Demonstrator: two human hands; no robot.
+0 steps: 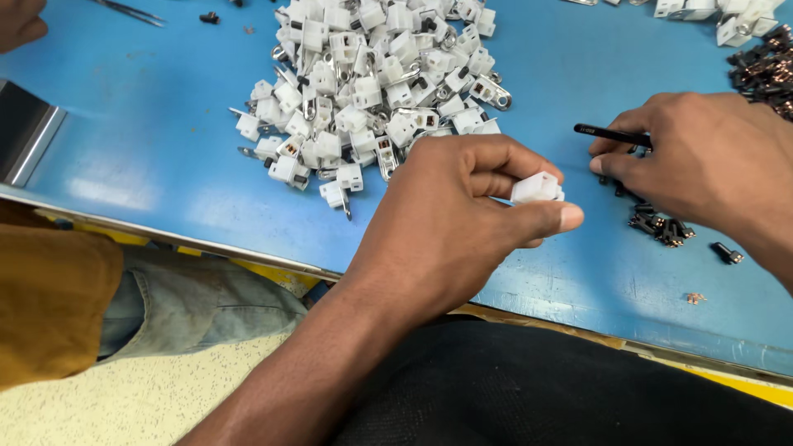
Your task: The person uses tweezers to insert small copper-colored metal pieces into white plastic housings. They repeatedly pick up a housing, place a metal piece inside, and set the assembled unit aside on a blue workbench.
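Note:
My left hand pinches a small white plastic connector housing between thumb and fingers, just above the blue table. My right hand rests on the table to the right and grips black tweezers, their tip pointing left. Under and beside that hand lie several small black parts. A large heap of white plastic housings with metal clips lies behind my left hand.
Another person's knee in jeans and an ochre sleeve are at the left; their hand is at the top left corner. More tweezers lie at the back. Dark coiled parts sit at the far right.

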